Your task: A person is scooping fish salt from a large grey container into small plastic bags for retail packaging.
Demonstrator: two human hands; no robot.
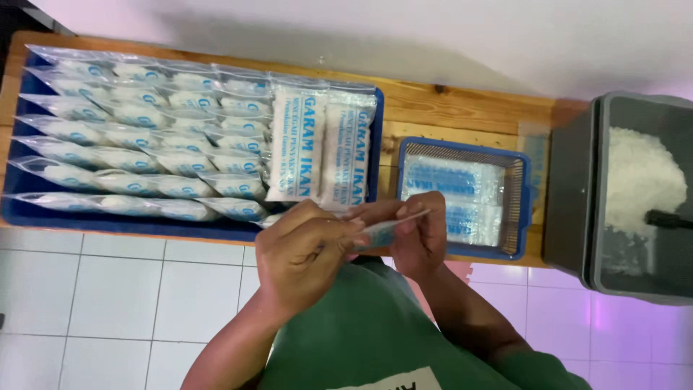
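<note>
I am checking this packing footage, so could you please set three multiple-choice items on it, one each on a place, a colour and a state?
1. Where do the stacked empty bags lie?
A. small blue basket
B. grey bin
C. floor

2. What colour is the large tray of filled packets?
A. red
B. blue
C. green

3. The thin plastic bag in the hands is
A. full
B. empty
C. torn in half

A: they lie inside the basket walls.
B: its rim is blue.
B: left hand and right hand pinch it flat.
</note>
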